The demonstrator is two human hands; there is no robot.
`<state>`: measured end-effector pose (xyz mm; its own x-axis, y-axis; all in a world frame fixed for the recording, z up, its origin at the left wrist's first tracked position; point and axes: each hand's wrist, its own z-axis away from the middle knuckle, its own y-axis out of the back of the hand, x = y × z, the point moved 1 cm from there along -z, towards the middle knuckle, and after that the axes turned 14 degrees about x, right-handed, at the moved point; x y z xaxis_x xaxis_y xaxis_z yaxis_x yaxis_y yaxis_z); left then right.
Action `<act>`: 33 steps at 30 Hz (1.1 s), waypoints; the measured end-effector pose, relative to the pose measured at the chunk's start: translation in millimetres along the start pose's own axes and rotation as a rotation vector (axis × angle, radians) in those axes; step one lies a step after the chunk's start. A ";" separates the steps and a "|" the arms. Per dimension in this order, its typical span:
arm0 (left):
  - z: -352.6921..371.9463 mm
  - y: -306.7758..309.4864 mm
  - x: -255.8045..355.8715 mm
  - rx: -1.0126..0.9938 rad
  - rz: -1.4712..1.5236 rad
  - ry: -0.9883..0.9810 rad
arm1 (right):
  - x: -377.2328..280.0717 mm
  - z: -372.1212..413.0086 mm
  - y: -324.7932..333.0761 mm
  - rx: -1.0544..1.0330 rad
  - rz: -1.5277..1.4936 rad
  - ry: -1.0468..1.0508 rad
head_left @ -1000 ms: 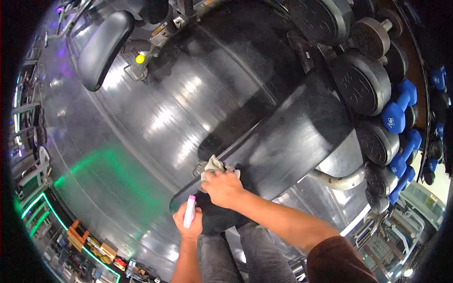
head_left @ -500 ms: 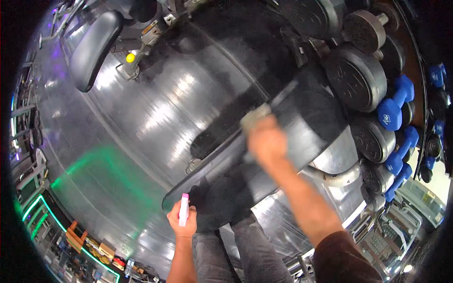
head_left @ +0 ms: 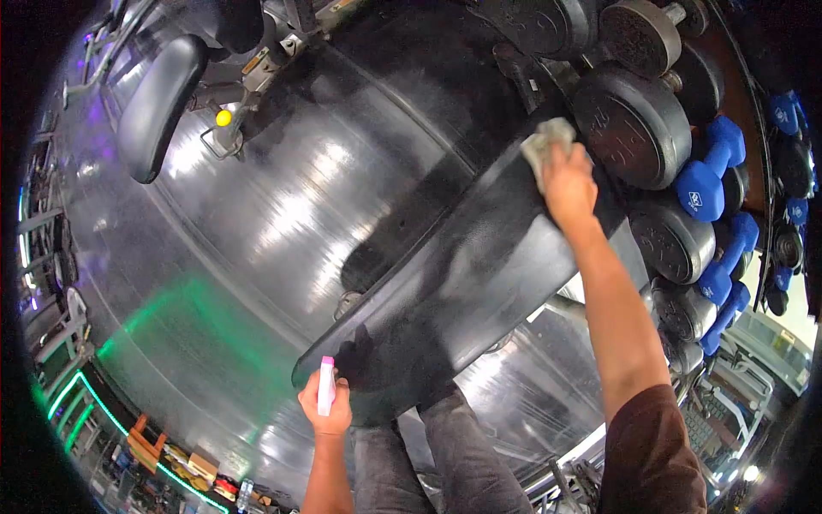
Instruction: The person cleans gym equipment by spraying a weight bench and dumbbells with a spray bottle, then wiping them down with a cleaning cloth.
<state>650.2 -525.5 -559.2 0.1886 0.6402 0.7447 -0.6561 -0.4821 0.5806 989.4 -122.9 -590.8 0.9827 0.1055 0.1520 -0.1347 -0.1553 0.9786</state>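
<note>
A long black padded bench [head_left: 445, 274] runs diagonally in front of my legs. Near its far upper end, my right hand [head_left: 569, 184] presses a pale, crumpled cloth [head_left: 546, 147] onto the pad. At the bench's near left end, my left hand [head_left: 325, 404] is closed around what looks like a spray bottle [head_left: 326, 387]. Only its narrow white top with a pink tip shows; the rest is hidden by the fingers.
Large black dumbbells [head_left: 634, 128] and smaller blue dumbbells [head_left: 702, 190] sit on a rack close to the bench's far end. Upper left stands a machine with a black pad [head_left: 158, 107] and a yellow knob [head_left: 223, 118]. Shiny dark flooring [head_left: 282, 206] stretches beyond the bench.
My right hand has slid the cloth up and right along the bench, from about its middle to the far end. My left hand keeps its hold near the same spot.
</note>
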 end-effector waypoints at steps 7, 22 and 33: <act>2.6 -1.9 -4.8 0.020 0.016 -0.017 | -32.4 48.3 -11.0 0.005 -0.254 -0.261; 7.2 -3.8 -1.2 0.047 0.044 -0.083 | 29.6 43.8 -9.0 0.079 -0.004 -0.448; 4.7 -1.4 -1.1 0.006 -0.006 -0.108 | -30.2 122.8 51.1 -0.504 -0.323 0.522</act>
<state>654.3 -528.4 -559.3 0.2706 0.5750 0.7721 -0.6501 -0.4824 0.5871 968.4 -254.6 -562.4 0.8135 0.5356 -0.2265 -0.0174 0.4117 0.9112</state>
